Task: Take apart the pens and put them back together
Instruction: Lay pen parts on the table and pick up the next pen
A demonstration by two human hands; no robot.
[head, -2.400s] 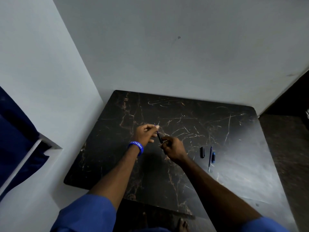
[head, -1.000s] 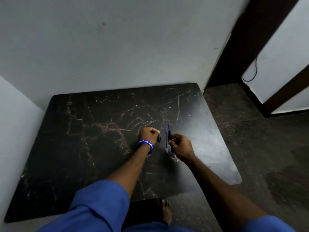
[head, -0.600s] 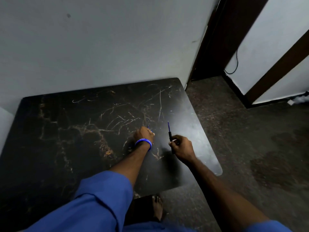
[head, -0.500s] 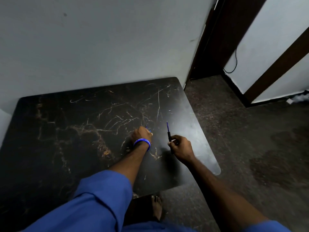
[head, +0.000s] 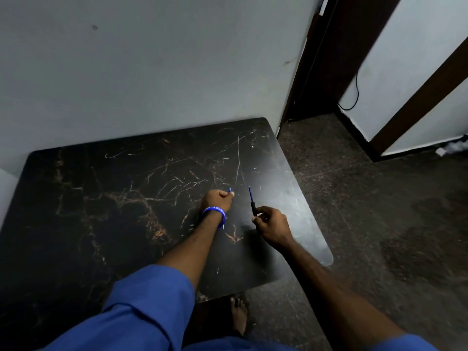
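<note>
My right hand pinches a black pen barrel with a thin blue refill sticking out of its top, tip pointing up and away from me. My left hand, with a blue wristband, rests closed on the black marble table. A small blue pen part pokes out past its fingers; the rest of that part is hidden in the fist. The two hands are a short gap apart.
The table's right edge runs just right of my right hand, with dark speckled floor beyond. A grey wall stands behind the table. A dark door frame is at the upper right. My bare foot shows under the table's front edge.
My head turned right, so the table shifted left in view. The hands moved apart; the left hand went down to the table and closed on a small blue part. The loose parts seen earlier are gone.
</note>
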